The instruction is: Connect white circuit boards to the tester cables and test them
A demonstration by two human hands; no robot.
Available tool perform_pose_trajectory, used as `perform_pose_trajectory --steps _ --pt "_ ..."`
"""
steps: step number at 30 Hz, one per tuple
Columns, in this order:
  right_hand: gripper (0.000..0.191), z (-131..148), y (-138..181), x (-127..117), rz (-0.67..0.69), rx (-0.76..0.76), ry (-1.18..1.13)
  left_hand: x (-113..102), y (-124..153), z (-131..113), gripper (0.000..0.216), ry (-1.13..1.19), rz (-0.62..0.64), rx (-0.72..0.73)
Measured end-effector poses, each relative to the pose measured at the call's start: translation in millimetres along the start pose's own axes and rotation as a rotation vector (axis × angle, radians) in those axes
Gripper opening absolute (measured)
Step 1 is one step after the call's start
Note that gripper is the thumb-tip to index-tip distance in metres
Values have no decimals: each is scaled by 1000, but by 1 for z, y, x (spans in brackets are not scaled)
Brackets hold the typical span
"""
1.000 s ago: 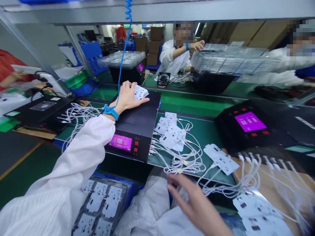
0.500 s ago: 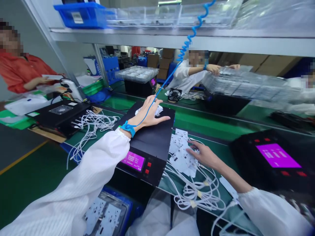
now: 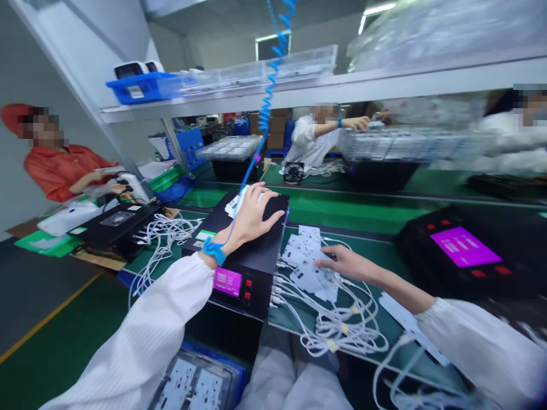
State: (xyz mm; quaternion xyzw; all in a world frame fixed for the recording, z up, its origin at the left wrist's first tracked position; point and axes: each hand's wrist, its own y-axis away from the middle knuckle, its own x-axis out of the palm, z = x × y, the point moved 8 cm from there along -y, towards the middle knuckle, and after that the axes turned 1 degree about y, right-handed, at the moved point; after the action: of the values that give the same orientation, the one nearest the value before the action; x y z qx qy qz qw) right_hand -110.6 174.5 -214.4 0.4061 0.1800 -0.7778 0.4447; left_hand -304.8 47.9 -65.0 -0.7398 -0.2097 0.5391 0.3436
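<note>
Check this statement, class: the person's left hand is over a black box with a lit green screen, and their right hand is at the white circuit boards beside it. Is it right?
Not quite: the head view shows the lit screen is magenta, not green. The left hand is over the black box, and the right hand is at the white circuit boards beside it.

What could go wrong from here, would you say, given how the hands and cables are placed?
The right hand is at overlapping pale boards with white cables beside them; lifting one could drag its neighbours or snag a cable. The blue cord leads to the band on the left wrist, so it might catch the white pieces beside the left hand on the black box.
</note>
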Motion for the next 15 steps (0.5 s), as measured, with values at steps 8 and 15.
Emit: perform_pose_trajectory --steps 8,15 --pt "28 34 47 4 -148 -144 54 50 101 -112 40 648 776 -579" --pt "40 51 98 5 -302 -276 47 123 117 -111 55 1070 312 -925"
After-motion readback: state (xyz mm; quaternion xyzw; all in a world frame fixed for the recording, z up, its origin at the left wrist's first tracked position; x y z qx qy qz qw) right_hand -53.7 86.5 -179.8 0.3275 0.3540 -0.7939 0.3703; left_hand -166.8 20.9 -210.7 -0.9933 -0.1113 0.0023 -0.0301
